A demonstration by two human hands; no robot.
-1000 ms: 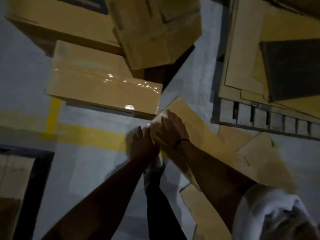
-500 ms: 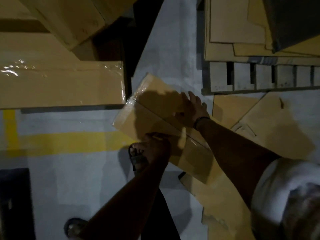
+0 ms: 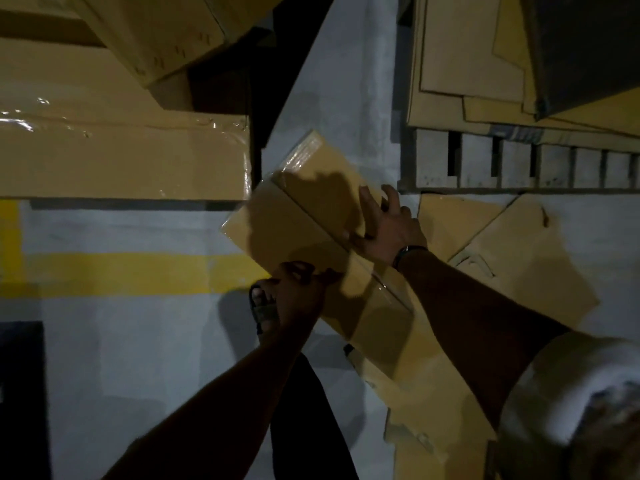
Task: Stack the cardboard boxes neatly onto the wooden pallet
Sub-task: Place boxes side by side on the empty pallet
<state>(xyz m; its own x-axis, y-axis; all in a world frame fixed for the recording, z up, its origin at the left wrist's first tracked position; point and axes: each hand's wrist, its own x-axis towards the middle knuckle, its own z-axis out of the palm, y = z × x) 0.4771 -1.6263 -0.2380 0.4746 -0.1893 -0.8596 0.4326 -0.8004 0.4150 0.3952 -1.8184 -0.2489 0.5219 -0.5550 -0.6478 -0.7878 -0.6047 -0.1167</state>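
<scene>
A long, narrow brown cardboard box (image 3: 311, 233) is held off the grey floor, just clear of the near left corner of the grey slatted wooden pallet (image 3: 519, 168) and not touching it. It lies askew to the pallet's front edge, with one end pointing up towards the pallet's left side and the other running down under the right forearm. Clear glossy film wraps it, catching light at the end farther from the person, and a taped seam runs along the top face. The surface looks clean and undented where the dim light reaches.

The left hand (image 3: 298, 289) grips the box's long edge on the side away from the pallet, fingers curled round it. The right hand (image 3: 388, 226), with a dark band at the wrist, presses on the edge facing the pallet, fingers straight and spread, thumb laid on the top face.

Flattened tan cardboard sheets (image 3: 467, 64) cover the pallet's deck, with a dark flat board (image 3: 588, 46) over them at its right. Loose tan cardboard pieces (image 3: 502, 254) lie on the floor just in front of the pallet. Well to the pallet's left sits a large brown taped carton (image 3: 121, 161), with more cartons piled behind it. A yellow painted floor stripe (image 3: 121, 271) runs below that carton, ending near a sandalled foot (image 3: 263, 306).
</scene>
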